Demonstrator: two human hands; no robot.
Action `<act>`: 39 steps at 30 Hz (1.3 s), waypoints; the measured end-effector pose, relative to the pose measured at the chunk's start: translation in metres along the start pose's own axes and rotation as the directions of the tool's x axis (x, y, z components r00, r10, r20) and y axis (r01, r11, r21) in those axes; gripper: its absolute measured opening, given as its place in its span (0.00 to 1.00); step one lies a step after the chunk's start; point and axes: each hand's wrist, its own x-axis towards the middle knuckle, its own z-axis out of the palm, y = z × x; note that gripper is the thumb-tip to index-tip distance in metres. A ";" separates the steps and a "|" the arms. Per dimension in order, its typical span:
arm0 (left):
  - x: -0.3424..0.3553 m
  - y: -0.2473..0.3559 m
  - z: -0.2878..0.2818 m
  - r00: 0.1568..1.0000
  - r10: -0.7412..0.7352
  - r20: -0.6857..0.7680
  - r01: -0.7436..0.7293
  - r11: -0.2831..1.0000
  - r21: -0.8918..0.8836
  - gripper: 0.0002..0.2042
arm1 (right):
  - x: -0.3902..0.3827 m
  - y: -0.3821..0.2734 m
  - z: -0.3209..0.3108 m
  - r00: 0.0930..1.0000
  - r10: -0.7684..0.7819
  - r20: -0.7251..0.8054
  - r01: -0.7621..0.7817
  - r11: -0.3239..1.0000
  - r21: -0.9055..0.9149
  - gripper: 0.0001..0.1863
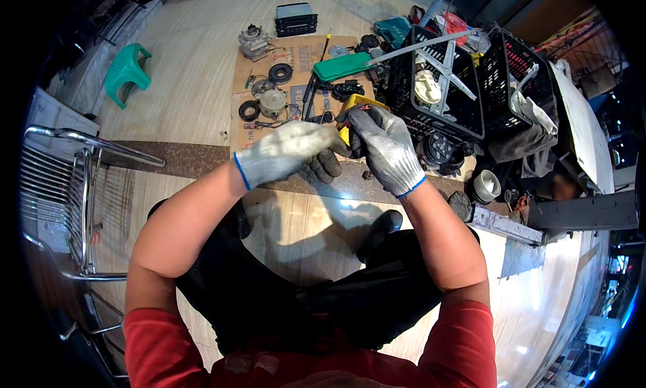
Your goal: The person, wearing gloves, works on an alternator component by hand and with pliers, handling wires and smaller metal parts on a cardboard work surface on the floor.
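Both my hands wear whitish knitted work gloves with blue cuffs and dark, soiled fingers. They are close together in front of me, above the near edge of a cardboard sheet [235,79]. My right hand [389,144] is closed around a yellow and red hand tool [345,136], whose exact kind is hidden by the fingers. My left hand [291,152] meets it from the left with its fingers curled in; what they pinch, if anything, cannot be made out. Just beyond the right fingers sits a yellow piece [358,103].
Motor parts, black rings [280,73] and a round metal housing [272,103] lie on the cardboard. A green case [342,66] and black crates [464,112] stand right of them. A white fan wheel [486,185], green stool [128,75] and metal chair [84,200] flank me.
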 end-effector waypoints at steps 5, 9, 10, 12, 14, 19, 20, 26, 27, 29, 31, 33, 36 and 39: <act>-0.002 0.003 -0.005 0.986 -0.153 0.072 0.168 0.938 -0.305 0.15 | -0.002 -0.006 -0.004 0.999 0.038 0.038 -0.040 0.997 0.062 0.14; 0.007 -0.004 0.001 0.991 -0.133 0.011 0.133 0.980 -0.147 0.14 | 0.003 0.010 -0.011 0.995 -0.075 0.060 0.084 0.984 -0.155 0.14; 0.007 0.001 0.003 0.995 -0.082 -0.060 0.083 0.996 0.011 0.14 | 0.003 0.011 -0.012 0.994 -0.092 0.063 0.103 0.969 -0.223 0.14; 0.005 0.012 0.007 0.984 0.050 -0.170 0.009 0.945 0.328 0.14 | 0.002 0.012 -0.013 0.993 -0.103 0.052 0.114 0.937 -0.330 0.14; 0.003 0.000 0.010 0.925 0.310 -0.220 -0.141 0.817 0.559 0.12 | 0.000 0.006 -0.006 0.998 -0.057 0.016 0.059 0.943 -0.328 0.13; 0.006 -0.010 0.007 0.788 0.616 0.003 -0.170 0.213 0.962 0.10 | -0.005 -0.001 0.000 0.997 0.008 -0.073 -0.027 0.967 -0.251 0.13; 0.006 -0.010 0.007 0.781 0.625 0.013 -0.165 0.185 0.969 0.10 | -0.005 -0.002 0.000 0.997 -0.026 -0.067 0.007 0.963 -0.268 0.13; -0.001 0.004 0.002 0.917 0.392 -0.073 -0.305 0.808 0.504 0.11 | -0.006 -0.009 -0.004 0.971 -0.235 0.039 0.234 0.908 -0.348 0.13; -0.002 0.008 0.002 0.946 0.316 -0.075 -0.257 0.870 0.422 0.11 | -0.006 -0.008 -0.001 0.987 -0.162 0.021 0.162 0.949 -0.270 0.13; 0.000 0.019 0.003 0.983 0.148 -0.111 -0.111 0.952 0.286 0.10 | -0.004 -0.001 -0.002 0.989 -0.148 0.007 0.146 0.962 -0.231 0.13; 0.002 0.017 0.005 0.962 0.222 -0.160 -0.138 0.899 0.415 0.10 | -0.001 0.005 0.000 0.963 -0.269 0.019 0.262 0.914 -0.309 0.13; 0.002 0.001 0.006 0.844 0.529 -0.095 -0.302 0.613 0.730 0.11 | -0.005 -0.002 0.000 0.979 -0.203 0.015 0.196 0.921 -0.338 0.12; 0.005 -0.004 0.009 0.808 0.582 -0.085 -0.212 0.423 0.881 0.11 | -0.008 -0.004 0.001 0.992 -0.127 -0.015 0.117 0.951 -0.285 0.14; 0.006 -0.006 0.007 0.782 0.621 0.049 -0.111 0.062 0.992 0.09 | -0.010 -0.008 0.004 0.998 0.001 -0.067 -0.014 0.981 -0.192 0.15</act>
